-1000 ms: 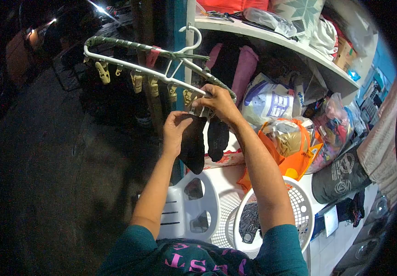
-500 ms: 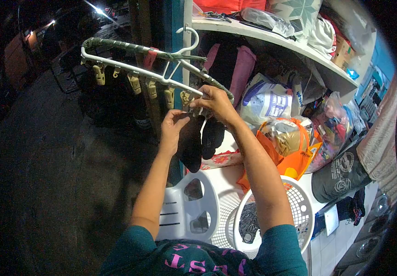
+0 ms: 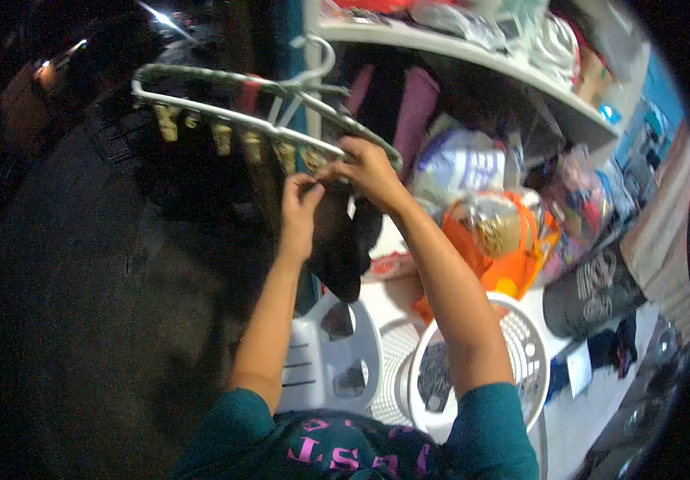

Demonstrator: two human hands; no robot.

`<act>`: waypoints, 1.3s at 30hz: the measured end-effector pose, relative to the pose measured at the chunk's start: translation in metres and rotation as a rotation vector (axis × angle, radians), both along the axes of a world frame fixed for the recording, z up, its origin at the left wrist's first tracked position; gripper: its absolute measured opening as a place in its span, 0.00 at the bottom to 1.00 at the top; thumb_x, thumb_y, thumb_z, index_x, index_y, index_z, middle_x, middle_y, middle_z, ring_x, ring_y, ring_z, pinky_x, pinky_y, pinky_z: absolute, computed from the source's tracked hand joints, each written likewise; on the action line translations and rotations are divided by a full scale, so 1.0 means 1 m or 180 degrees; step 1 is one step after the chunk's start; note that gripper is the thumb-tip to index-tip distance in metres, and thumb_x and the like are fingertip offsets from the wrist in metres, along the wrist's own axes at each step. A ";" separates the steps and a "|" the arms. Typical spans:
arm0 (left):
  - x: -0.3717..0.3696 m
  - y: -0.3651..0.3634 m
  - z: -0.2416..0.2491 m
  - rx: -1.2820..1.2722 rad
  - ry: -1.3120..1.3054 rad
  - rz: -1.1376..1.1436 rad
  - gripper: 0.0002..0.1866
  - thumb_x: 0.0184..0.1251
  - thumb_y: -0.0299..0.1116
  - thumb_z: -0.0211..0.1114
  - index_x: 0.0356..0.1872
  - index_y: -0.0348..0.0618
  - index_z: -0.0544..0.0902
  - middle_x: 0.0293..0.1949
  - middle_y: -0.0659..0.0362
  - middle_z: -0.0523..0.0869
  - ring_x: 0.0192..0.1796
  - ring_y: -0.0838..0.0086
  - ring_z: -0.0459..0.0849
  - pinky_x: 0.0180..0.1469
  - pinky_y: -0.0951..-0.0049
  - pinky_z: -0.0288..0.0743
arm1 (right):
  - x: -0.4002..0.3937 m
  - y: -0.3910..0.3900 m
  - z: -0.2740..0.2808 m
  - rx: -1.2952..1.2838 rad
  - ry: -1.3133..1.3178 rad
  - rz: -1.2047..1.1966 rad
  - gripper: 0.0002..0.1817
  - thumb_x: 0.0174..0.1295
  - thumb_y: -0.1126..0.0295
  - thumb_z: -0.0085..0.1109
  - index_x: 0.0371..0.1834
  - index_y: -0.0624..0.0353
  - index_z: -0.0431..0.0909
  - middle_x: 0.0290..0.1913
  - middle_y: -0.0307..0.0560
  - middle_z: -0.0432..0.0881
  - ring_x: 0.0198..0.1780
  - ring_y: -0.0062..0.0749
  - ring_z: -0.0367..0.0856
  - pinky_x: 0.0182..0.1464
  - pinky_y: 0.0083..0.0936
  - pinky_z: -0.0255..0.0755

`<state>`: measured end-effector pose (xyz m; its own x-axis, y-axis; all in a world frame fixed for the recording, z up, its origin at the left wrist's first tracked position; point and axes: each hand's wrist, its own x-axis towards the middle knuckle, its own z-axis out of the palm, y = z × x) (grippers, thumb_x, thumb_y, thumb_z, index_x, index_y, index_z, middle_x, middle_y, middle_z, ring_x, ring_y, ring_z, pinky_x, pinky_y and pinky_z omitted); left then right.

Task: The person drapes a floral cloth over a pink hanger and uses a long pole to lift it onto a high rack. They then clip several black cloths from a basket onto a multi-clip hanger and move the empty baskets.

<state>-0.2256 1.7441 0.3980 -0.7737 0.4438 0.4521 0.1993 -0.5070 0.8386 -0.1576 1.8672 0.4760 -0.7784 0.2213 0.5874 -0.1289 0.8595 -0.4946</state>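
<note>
A white hanger (image 3: 201,110) with a row of yellowish clips (image 3: 222,139) under its lower bar hangs in front of me. My left hand (image 3: 300,210) is closed, pinching the top edge of a black sock (image 3: 338,260) that dangles below the hanger. Right beside it, my right hand (image 3: 370,174) has its fingers closed around a clip at the hanger's right end, against the lower bar. Another dark piece, seemingly a second sock (image 3: 369,228), hangs behind the right wrist. My fingers hide most of the gripped clip and the sock's top.
Below stand a white plastic chair (image 3: 325,352) and a white laundry basket (image 3: 533,352) with dark cloth inside. Shelves (image 3: 473,56) with bags are at the right, along with an orange bag (image 3: 473,252) and a dark grey sack (image 3: 593,292). A dark floor lies left.
The hanger and both hands have shifted slightly up and left in view. My fingers have come closer together at the clip, and the sock has swung a little right.
</note>
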 end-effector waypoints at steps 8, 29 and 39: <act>-0.021 -0.001 -0.071 -0.1518 0.0551 -0.0246 0.20 0.55 0.24 0.63 0.49 0.35 0.67 0.44 0.55 0.75 0.48 0.72 0.73 0.54 0.69 0.65 | 0.113 -0.021 -0.004 0.0732 0.0737 0.0687 0.22 0.55 0.55 0.55 0.47 0.61 0.72 0.41 0.55 0.77 0.42 0.48 0.76 0.44 0.35 0.69; 0.122 -0.199 -0.136 -0.3842 -0.1038 -0.1044 0.19 0.61 0.38 0.58 0.51 0.45 0.70 0.44 0.60 0.79 0.44 0.77 0.77 0.40 0.77 0.69 | 0.526 -0.047 -0.504 -0.2755 -0.2967 -0.3757 0.18 0.43 0.61 0.62 0.38 0.55 0.78 0.38 0.48 0.81 0.42 0.40 0.79 0.45 0.32 0.71; 0.177 -0.118 -0.086 -0.3071 -0.1003 -0.1244 0.18 0.63 0.35 0.54 0.52 0.42 0.68 0.46 0.58 0.77 0.45 0.75 0.76 0.44 0.77 0.69 | 0.535 -0.002 -0.416 -0.3304 -0.0707 -0.4413 0.11 0.43 0.65 0.55 0.22 0.64 0.75 0.22 0.51 0.77 0.25 0.31 0.75 0.29 0.26 0.68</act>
<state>-0.0487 1.6258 0.3122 -0.5219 0.7462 -0.4133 -0.1266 0.4113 0.9026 0.3774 1.8647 0.0603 0.2573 0.9186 -0.2999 0.5050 -0.3924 -0.7687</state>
